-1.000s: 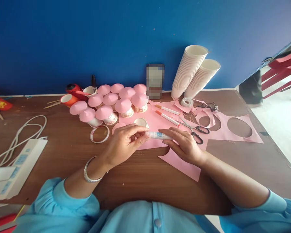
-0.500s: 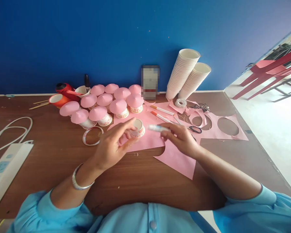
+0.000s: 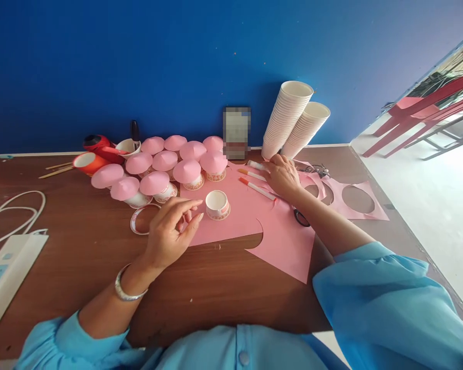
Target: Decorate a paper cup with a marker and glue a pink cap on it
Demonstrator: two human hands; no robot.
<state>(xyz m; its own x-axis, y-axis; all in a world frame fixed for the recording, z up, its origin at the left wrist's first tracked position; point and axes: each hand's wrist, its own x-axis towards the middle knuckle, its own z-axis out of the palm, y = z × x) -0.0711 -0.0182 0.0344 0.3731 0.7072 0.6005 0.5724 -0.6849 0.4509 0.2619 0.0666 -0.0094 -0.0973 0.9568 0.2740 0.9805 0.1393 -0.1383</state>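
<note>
My left hand rests on the brown table at the edge of a pink paper sheet. Its fingers are bent and pinched together; what they hold is hidden. A small cut white paper cup stands on the sheet just right of its fingertips. My right hand reaches far across the pink paper and grips a small white glue tube, whose end sticks out to the left. Two orange-capped markers lie just in front of that hand.
Several pink-topped cups cluster at the back. Two leaning stacks of white cups rest against the blue wall. Scissors lie under my right forearm. A cut cup rim ring, a power strip and cut-out pink sheets also lie here.
My right hand carried the glue tube away from my left hand to the back of the table near the cup stacks. My left hand sank onto the table beside the small cup.
</note>
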